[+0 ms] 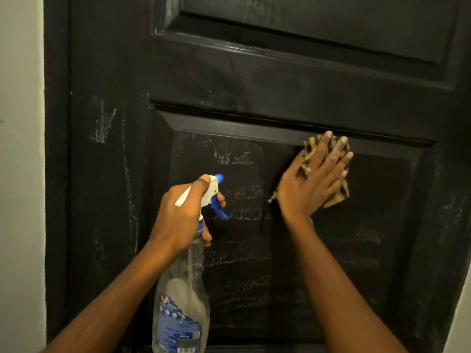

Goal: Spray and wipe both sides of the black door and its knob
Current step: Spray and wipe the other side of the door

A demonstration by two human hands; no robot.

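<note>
Flat and spread, the right hand (309, 184) presses a soft tan-and-black striped cloth (336, 197) against the black panelled wooden door (254, 72); limp fabric needs that palm pressure. Left of this grip, the left hand (179, 220) wraps the clear plastic spray bottle (181, 289), best held at its neck and probably light.

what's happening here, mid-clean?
A person is cleaning a black door. The right hand presses a striped cloth flat against the lower panel, near its top edge. The left hand holds a spray bottle by the neck, nozzle toward the door. Whitish streaks show on the panel and the left side. No knob is in view.
</note>
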